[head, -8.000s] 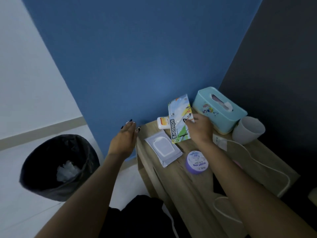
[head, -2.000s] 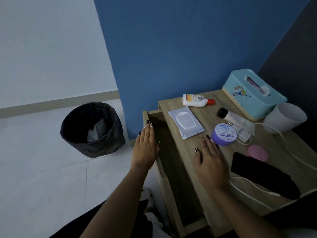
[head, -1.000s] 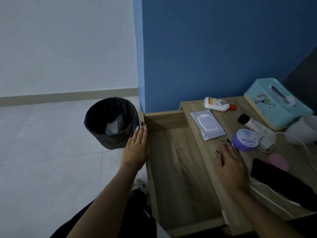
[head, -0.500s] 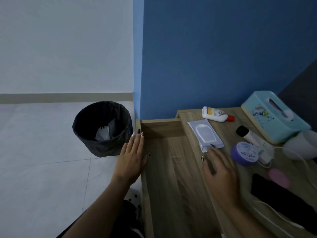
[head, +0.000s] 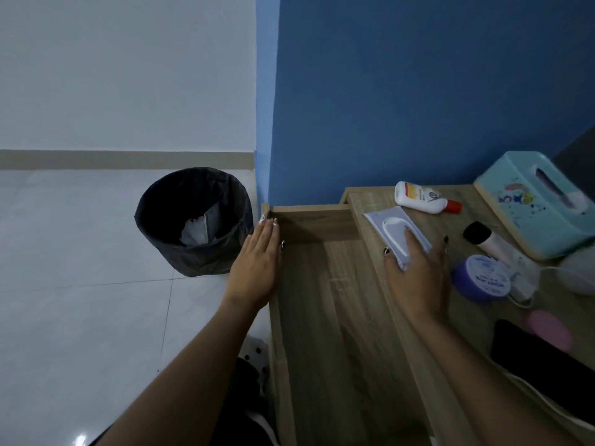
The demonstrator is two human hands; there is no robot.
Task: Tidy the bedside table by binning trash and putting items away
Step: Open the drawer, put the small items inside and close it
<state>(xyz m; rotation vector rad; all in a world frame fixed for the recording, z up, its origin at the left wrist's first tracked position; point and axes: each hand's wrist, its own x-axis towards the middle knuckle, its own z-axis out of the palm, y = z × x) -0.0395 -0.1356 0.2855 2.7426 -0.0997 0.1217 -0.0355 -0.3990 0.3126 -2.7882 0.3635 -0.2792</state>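
Running off the lower right frame edge, a black object (head: 544, 355) is hard to identify. Half a second ago the right hand (head: 418, 278) lay short of the wipes pack (head: 397, 231); now its spread fingers cover the pack's near end on the bedside table (head: 367, 201), centre right. Left hand (head: 257, 268) rests flat and empty on the open drawer (head: 325, 317) edge.

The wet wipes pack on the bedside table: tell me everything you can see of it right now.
The wet wipes pack is a flat, soft-looking pouch in pale lavender-grey with a lighter oval flap on its top face, which looks shut. It lies flat near the left edge of the table top, beside the open drawer, its long side running diagonally away from the camera. The right hand rests on its near end, fingers over the flap and thumb at its left edge; whether it is gripped or only touched is unclear.
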